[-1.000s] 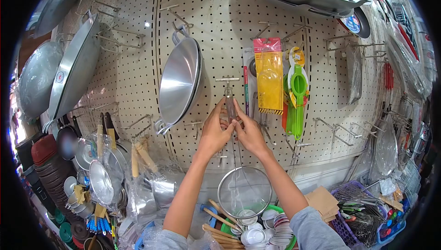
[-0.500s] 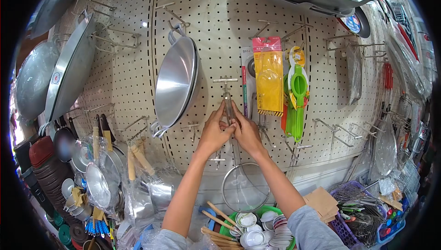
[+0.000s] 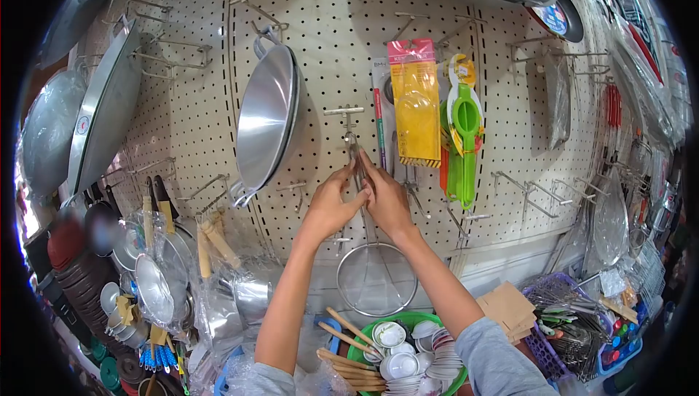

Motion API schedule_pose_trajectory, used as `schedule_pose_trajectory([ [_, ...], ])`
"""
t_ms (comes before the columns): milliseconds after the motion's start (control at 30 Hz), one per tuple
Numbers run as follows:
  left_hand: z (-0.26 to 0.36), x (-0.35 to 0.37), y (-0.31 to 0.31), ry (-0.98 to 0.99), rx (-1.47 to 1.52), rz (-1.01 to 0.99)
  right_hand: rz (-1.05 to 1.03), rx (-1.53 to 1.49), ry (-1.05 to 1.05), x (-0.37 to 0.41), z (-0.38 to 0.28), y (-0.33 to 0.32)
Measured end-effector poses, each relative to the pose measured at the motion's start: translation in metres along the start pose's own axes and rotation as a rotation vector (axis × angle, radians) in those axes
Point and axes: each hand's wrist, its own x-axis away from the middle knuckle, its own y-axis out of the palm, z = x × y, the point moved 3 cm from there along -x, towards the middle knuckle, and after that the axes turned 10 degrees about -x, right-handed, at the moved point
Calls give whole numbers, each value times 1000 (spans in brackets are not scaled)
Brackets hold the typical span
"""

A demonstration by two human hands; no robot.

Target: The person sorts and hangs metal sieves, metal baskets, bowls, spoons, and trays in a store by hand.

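Note:
A round wire-mesh strainer (image 3: 376, 279) hangs upright in front of the pegboard, hoop at the bottom and long metal handle running up between my hands. The handle's top end sits right at a metal display hook (image 3: 344, 111). My left hand (image 3: 331, 205) closes on the handle from the left, thumb pointing inward. From the right, my right hand (image 3: 389, 203) grips the same handle, fingers pointing up along it and thumb meeting the left one. Left of the hands hangs a pair of nested metal woks (image 3: 266, 119). To the right hang a yellow packaged tool (image 3: 416, 116) and a green squeezer (image 3: 466, 130).
Below the strainer stands a green basin (image 3: 354, 353) of small white dishes and wooden-handled utensils. A purple basket (image 3: 535, 345) of metal utensils is at lower right. Plastic-wrapped pans (image 3: 156, 287) crowd the lower left. Bare hooks (image 3: 528, 192) jut from the pegboard (image 3: 320, 39).
The view has shifted slightly, so the wall goods appear higher and further left. Both hands keep their hold on the strainer's handle, whose hoop also appears higher and further left.

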Motion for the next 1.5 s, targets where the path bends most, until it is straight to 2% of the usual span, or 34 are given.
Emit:
schedule_pose_trajectory([
  [100, 15, 18, -11, 191, -221, 148, -28, -54, 58, 14, -4, -6],
  [200, 50, 40, -24, 174, -61, 100, -30, -108, 33, 37, -12, -14],
  [300, 73, 69, -24, 161, 6, 146, -53, -241, 15, 71, -18, -23],
  [500, 92, 132, 10, 92, 235, 66, -180, -453, 312, 167, -41, -66],
  [600, 94, 169, 60, 49, 425, 30, -211, -459, 419, 220, -39, -100],
  [700, 102, 209, 126, -51, 545, -151, -287, -377, 600, 267, -37, -145],
  [733, 105, 221, 149, -60, 584, -194, -269, -352, 527, 290, -25, -155],
  [833, 122, 253, 211, -89, 689, -370, -303, -287, 693, 344, -19, -207],
  [867, 130, 263, 231, -91, 734, -411, -214, -366, 759, 363, -19, -220],
  [1000, 178, 287, 293, -93, 856, -600, -109, -422, 929, 422, -28, -294],
  [1100, 224, 296, 333, -106, 972, -741, -117, -217, 896, 450, -44, -349],
  [1267, 305, 297, 375, -91, 1006, -859, -101, -241, 1017, 470, -91, -417],
  [1500, 394, 288, 404, 92, 1084, -839, 31, -351, 1026, 485, -124, -494],
])
